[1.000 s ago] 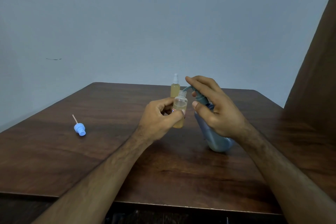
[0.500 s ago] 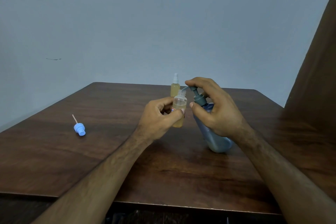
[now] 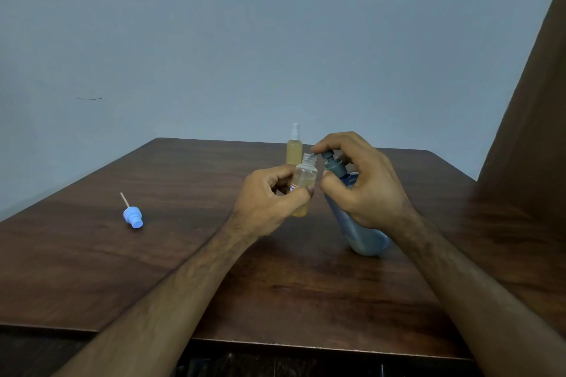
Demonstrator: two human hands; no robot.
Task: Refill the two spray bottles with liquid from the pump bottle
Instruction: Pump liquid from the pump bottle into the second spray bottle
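L hand (image 3: 269, 199) grips the open bottle (image 3: 303, 184), fingers and thumb curled round its lower half, holding it upright just above the table (image 3: 153, 269). Bottle has no cap, amber liquid fills approx. the bottom half, clear above. R hand (image 3: 364, 187) is on the pump bottle (image 3: 358, 232): thumb against the neck, other fingers curled over the pump head (image 3: 332, 164), index on top. Pump bottle is blue, tilted w/ its top leaning toward the open bottle, base resting on the table. Spout tip sits right at the open bottle's mouth; can't tell if liquid is coming out. 2nd spray bottle (image 3: 294, 148) stands upright behind both, w/ white sprayer on, nearly full of amber liquid. Blue spray cap (image 3: 133, 217) w/ its dip tube lies on its side well apart at the table's left.
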